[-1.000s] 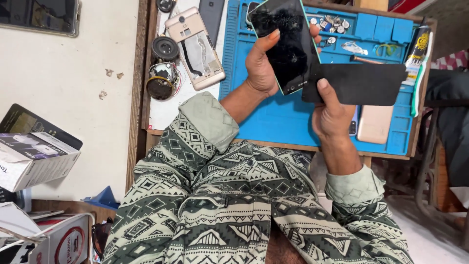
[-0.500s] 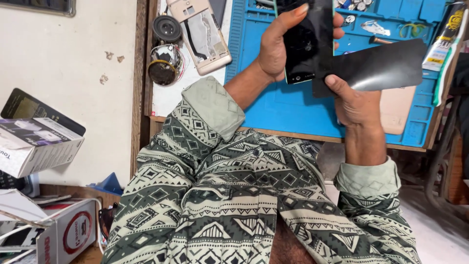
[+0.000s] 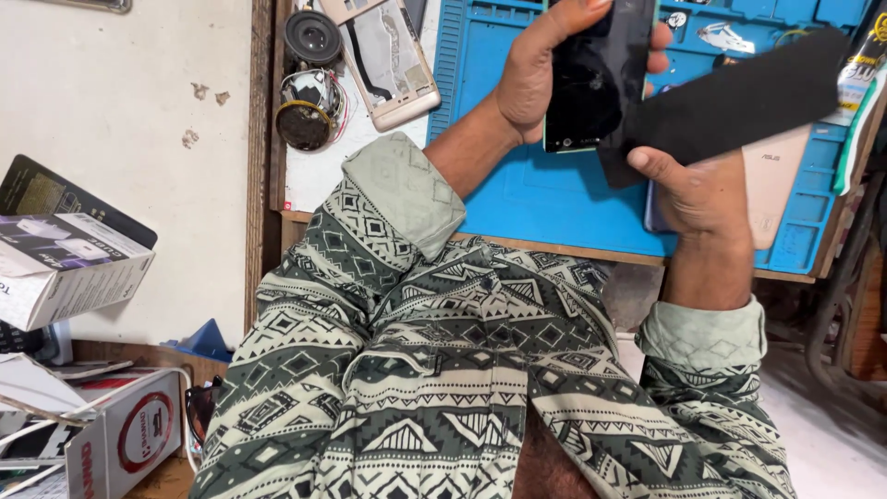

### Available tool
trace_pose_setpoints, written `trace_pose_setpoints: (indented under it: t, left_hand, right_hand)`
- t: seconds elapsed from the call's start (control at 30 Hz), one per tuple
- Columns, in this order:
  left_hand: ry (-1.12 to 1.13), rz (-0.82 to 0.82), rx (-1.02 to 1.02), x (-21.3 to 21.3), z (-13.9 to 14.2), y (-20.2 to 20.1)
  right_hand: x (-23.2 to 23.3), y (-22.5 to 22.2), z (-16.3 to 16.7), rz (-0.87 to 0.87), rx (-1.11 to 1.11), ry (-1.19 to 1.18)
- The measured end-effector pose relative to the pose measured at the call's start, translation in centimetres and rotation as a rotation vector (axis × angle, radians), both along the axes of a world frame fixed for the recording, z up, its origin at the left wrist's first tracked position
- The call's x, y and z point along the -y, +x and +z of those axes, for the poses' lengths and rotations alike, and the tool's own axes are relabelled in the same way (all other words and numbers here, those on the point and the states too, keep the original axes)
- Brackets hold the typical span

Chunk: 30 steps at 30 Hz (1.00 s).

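At the far left you see a white cardboard box (image 3: 69, 268) lying on other boxes, well apart from your hands. Next comes the white bench part with a round black speaker (image 3: 312, 37), a second round part with wires (image 3: 308, 109) and an opened gold phone body (image 3: 393, 60), all near each other. Then the blue work mat (image 3: 517, 199) begins. Above it your left hand (image 3: 540, 79) is closed around a black phone (image 3: 599, 79), thumb on one long edge and fingers on the other (the glass faces you). Your right hand (image 3: 693, 189) pinches the lower end of a thin black sheet (image 3: 739, 97), which touches the phone's corner and slants up to the right. Under it a beige phone back (image 3: 776, 189) lies on the mat.
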<state>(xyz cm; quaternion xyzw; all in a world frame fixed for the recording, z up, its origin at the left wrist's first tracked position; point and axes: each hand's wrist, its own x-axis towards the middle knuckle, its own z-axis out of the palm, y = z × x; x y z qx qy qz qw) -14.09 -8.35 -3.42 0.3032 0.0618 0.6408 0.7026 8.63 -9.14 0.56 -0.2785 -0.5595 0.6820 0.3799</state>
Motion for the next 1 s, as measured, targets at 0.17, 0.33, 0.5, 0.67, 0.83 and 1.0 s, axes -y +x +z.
trace_pose_setpoints:
  t: [0.17,0.33,0.5,0.67,0.83,1.0]
  left_hand:
    - [0.051,0.176,0.108,-0.4,-0.7,-0.2]
    - [0.094,0.241,0.09,-0.2,-0.8,0.4]
    - [0.01,0.274,0.061,0.3,-0.7,0.8]
    - [0.042,0.298,0.066,0.2,-0.8,1.1]
    - [0.087,0.306,0.094,0.1,-0.9,1.4]
    - [0.066,0.306,0.129,0.2,-1.2,1.6]
  right_hand:
    - [0.7,-2.9,-0.2,-0.075,-0.077,-0.129]
    - [1.0,-3.1,-1.8,-0.14,0.009,0.026]
    - [0.6,-2.7,-2.5,-0.095,0.029,0.073]
    - [0.8,-2.9,-2.3,-0.115,0.078,0.078]
    - [1.1,-3.2,-1.6,-0.098,0.117,0.067]
    - [1.2,-3.7,-0.9,-0.063,0.144,0.064]
